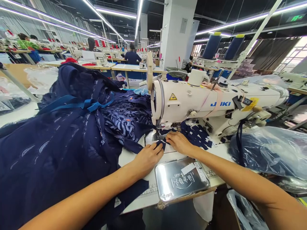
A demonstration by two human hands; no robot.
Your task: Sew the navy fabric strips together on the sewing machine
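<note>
In the head view a white sewing machine (pixel 182 99) stands on the table, its needle area just beyond my hands. My left hand (pixel 149 156) is closed on the edge of a small navy fabric piece (pixel 161 145) in front of the presser foot. Close to the needle plate, my right hand (pixel 178 142) pinches at navy cloth with bent fingers; what exactly lies under its fingertips is hidden. A large heap of navy embroidered fabric (pixel 79 137) with a blue ribbon (pixel 92 104) spreads on the left. Small navy fabric pieces (pixel 198 135) lie right of the needle.
A metal tin lid (pixel 182 179) lies at the table's front edge, over a printed ruler strip (pixel 146 193). To the right sits a clear plastic bag (pixel 271 150) with dark contents. Two navy thread cones (pixel 212 46) stand behind the machine. Other people work at benches farther back.
</note>
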